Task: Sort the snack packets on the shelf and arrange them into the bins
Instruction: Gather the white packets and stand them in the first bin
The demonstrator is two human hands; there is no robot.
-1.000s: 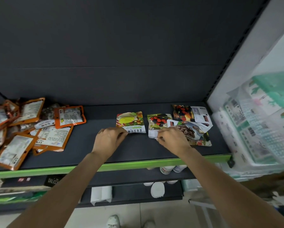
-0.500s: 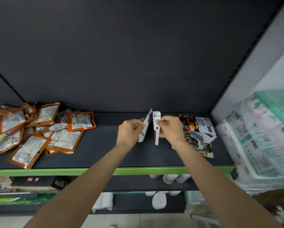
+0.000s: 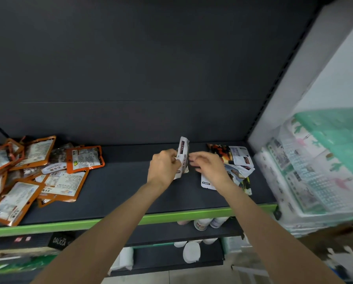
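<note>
White packets (image 3: 182,156), stood on edge above the dark shelf (image 3: 120,187), are pinched in the curled fingers of the left hand (image 3: 163,168), while the right hand (image 3: 208,168) hovers just beside them, fingers loosely curled on nothing, over a flat pile (image 3: 236,162).

left hand (image 3: 164,168): fingers curled, gripping | right hand (image 3: 209,169): fingers loosely curled, holding nothing

Dim, even light leaves the shelf back (image 3: 151,68) nearly black. Wide-angle bending and motion blur smear the right edge.
</note>
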